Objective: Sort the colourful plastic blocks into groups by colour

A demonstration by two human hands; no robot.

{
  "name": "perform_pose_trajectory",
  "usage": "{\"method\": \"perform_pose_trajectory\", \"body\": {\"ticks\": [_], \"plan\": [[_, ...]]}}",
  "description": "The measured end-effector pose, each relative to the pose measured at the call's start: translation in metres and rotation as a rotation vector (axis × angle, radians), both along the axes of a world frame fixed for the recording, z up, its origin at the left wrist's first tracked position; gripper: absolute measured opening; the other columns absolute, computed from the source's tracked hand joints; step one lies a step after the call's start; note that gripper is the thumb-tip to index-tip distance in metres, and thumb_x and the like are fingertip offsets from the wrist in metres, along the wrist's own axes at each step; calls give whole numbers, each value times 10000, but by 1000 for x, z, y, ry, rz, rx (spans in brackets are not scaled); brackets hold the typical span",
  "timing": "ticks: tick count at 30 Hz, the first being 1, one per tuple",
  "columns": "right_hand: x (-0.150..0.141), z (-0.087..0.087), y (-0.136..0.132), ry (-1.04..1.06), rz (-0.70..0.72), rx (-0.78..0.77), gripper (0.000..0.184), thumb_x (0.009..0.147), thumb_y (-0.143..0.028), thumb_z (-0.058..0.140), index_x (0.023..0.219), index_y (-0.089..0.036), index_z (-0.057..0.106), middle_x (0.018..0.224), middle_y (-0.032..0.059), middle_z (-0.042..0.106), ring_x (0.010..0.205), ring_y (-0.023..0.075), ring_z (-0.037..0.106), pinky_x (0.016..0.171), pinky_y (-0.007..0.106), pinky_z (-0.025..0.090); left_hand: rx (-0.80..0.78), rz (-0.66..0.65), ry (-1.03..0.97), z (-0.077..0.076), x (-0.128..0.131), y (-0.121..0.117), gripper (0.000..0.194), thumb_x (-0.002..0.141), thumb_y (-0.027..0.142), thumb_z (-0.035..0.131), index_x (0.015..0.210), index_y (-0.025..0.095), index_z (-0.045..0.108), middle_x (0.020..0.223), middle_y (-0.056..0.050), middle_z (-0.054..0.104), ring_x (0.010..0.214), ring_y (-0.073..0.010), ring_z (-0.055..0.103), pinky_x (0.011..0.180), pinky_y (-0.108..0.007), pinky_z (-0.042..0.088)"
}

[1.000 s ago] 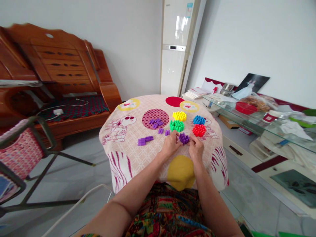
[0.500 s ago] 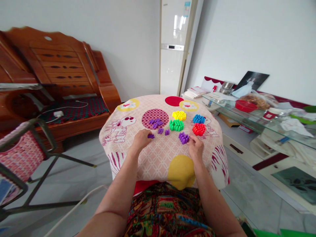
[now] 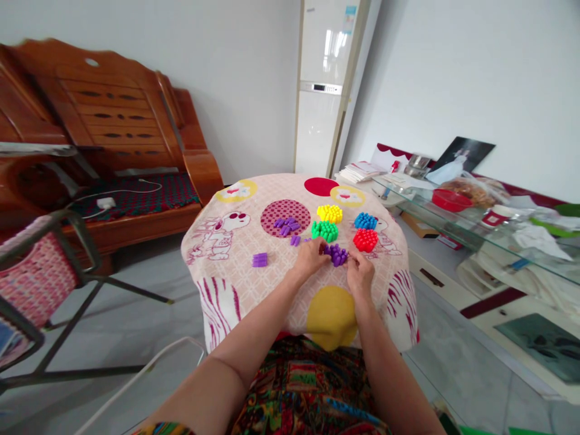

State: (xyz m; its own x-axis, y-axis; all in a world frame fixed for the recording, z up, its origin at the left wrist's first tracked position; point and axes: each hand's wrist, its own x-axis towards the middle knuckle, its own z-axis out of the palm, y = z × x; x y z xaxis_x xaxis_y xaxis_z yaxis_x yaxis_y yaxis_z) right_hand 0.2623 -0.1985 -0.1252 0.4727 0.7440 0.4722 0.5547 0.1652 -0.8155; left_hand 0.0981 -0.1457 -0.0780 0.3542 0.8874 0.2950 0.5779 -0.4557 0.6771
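My left hand [image 3: 312, 257] reaches to the left side of a cluster of small purple plastic pieces [image 3: 336, 255], its fingertips pinched together against it. On the other side, my right hand [image 3: 360, 270] has thumb and fingers closed at the cluster's right edge. The fingers partly hide what each one grips. A short row of purple pieces [image 3: 260, 260] lies by itself to the left. More purple pieces [image 3: 287, 226] are spread on the checked circle, and a small pair [image 3: 295, 240] sits just below them.
Green [image 3: 324, 231], yellow [image 3: 330, 213], blue [image 3: 365, 220] and red clusters [image 3: 365, 240] stand close behind my hands on the patterned tablecloth [image 3: 272, 290]. A cluttered glass shelf [image 3: 512, 232] runs along the right. A wooden bench [image 3: 109, 127] and a woven chair [image 3: 36, 272] are at left.
My left hand has moved right, from the left-hand purple pieces to the purple cluster, uncovering the short row. My right hand stays at the cluster's right edge.
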Motion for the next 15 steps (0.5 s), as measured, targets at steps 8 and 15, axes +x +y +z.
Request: {"method": "perform_pose_trajectory", "body": {"ticks": [8,15], "plan": [[0,0,0,-1,-10,5,349,791,-302,484,946,-162,764,917,115,772,811,251,693,798,379,530,47,12,15,3,-21,-2,466,731,134,726,1186,147,624,998,-64,722,886,-184,680,808,-302,538],[-3,1,-1,22,-12,-10,332,791,-287,481,927,-174,762,885,97,767,784,240,683,765,360,524,10,155,373,31,-134,3,398,747,236,699,1142,198,685,1109,-82,733,974,-239,676,897,-346,510]]}}
